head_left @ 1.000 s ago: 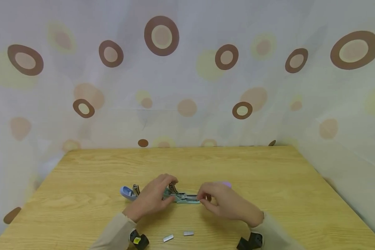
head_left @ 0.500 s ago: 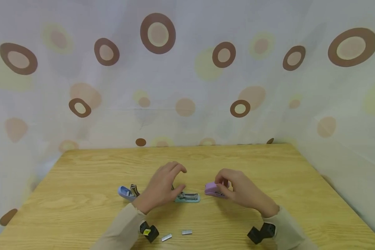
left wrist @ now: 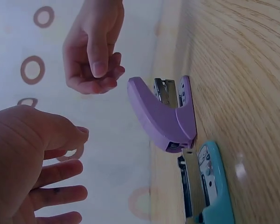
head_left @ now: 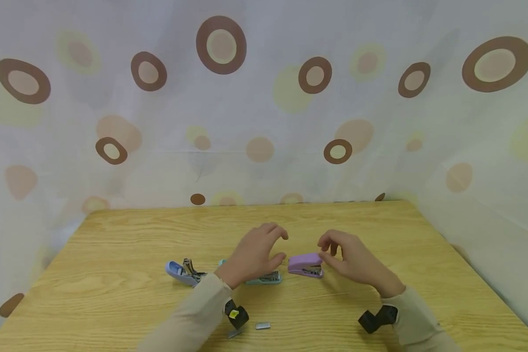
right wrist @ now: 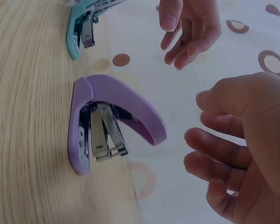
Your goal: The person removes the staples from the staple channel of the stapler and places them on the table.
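Neither of the hands holds anything: the left hand [head_left: 255, 252] is spread wide, thumb well apart from the fingers, while the right hand [head_left: 356, 256] is narrower, its fingers loosely curled. Between them stands the purple stapler [head_left: 305, 260] on the worktop [head_left: 123, 244], its raised mouth towards the right hand (the wrist views show both hands clear of it).

That raised cover looks like the likeliest source of trouble. Taken by the cover alone, the stapler might hinge wider or tip, leaving its base behind; pressed down with a fingertip in the mouth, it could nip.

Just beside its rear end lies the teal stapler [head_left: 264, 280], partly hidden under the left hand. With so small a gap, a careless turn of the purple one could knock it askew.

Further left, the blue stapler [head_left: 180, 274] lies opened out near the left sleeve [head_left: 193, 313], which might catch it if drawn back low. One silver strip [head_left: 262, 325] lies in plain sight; a second strip [head_left: 234, 334] is partly covered by the left wrist camera [head_left: 239, 319], so a dropped forearm might scatter it.
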Action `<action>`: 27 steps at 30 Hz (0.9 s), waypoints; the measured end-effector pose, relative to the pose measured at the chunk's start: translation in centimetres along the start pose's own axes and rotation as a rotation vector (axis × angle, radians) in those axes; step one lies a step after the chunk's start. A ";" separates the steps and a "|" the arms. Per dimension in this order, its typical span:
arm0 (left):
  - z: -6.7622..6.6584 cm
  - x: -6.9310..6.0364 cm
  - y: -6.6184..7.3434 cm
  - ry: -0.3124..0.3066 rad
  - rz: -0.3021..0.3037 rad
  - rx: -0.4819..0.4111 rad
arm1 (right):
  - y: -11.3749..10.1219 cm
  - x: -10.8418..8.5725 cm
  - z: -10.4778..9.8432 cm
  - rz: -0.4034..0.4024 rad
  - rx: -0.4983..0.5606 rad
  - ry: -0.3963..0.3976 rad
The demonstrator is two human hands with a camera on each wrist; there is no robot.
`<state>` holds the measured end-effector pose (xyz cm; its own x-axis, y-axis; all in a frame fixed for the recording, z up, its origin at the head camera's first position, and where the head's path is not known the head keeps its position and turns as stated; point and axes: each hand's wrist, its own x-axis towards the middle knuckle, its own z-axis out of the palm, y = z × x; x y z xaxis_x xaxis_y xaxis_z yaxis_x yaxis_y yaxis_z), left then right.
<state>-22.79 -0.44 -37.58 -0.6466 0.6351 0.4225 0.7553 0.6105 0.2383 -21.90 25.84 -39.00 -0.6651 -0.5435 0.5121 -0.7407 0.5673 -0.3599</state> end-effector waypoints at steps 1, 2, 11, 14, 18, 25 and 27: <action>0.2 0.3 0.2 -0.014 -0.002 0.003 | 0.2 -0.1 0.0 0.007 0.008 -0.006; 0.4 0.5 0.4 -0.032 -0.007 0.007 | 0.4 -0.1 -0.1 0.013 0.019 -0.014; 2.3 2.3 1.5 -0.170 -0.063 0.008 | 1.6 -0.8 -0.1 0.071 0.083 -0.081; 2.8 2.6 1.7 -0.186 -0.066 -0.006 | 1.9 -1.0 -0.1 0.106 0.101 -0.122; 3.3 3.0 2.0 -0.196 -0.058 -0.016 | 2.3 -1.2 0.1 0.150 0.122 -0.179; 4.3 3.5 2.1 -0.208 -0.058 -0.026 | 2.9 -1.5 1.0 0.170 0.131 -0.228; 4.6 3.6 2.1 -0.210 -0.058 -0.027 | 2.9 -1.5 1.3 0.171 0.139 -0.235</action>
<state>-24.05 5.30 -39.58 -0.6953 0.6855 0.2161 0.7166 0.6383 0.2812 -23.21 27.56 -41.80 -0.7726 -0.5851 0.2466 -0.6116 0.5813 -0.5367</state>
